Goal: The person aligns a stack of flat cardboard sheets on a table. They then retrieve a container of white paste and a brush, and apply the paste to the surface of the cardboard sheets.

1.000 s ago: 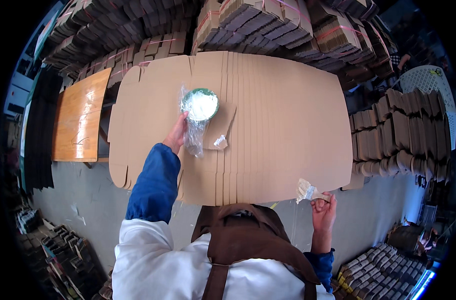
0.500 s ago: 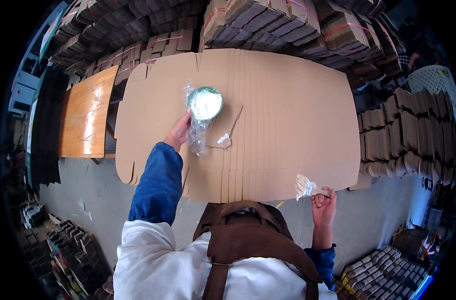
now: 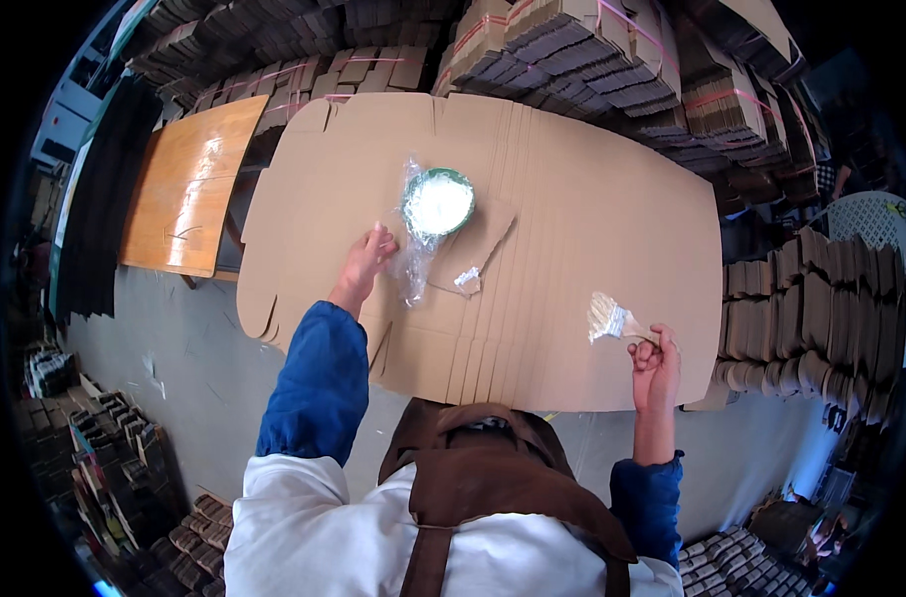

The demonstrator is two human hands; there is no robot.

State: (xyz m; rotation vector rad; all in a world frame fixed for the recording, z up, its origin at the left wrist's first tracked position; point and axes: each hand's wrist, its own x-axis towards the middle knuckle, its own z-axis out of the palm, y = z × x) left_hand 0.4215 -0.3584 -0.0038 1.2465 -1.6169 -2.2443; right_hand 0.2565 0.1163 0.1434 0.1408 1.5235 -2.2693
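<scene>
Gripping a paintbrush [image 3: 612, 320] over the cardboard sheets' [image 3: 592, 219] near right edge, the right hand [image 3: 656, 364] is closed around its handle. Farther in, the left hand [image 3: 365, 261] rests open-fingered beside a bowl of white paste [image 3: 438, 202] in clear plastic near the sheets' middle.

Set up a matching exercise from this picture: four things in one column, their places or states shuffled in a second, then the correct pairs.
Things:
1. brush
2. green bowl
3. left hand
4. wooden board

Places or states:
A. lies left of the cardboard sheets
B. holds white paste, wrapped in clear plastic
C. held in the right hand
D. rests open on the cardboard

Pairs: 1-C, 2-B, 3-D, 4-A
</scene>
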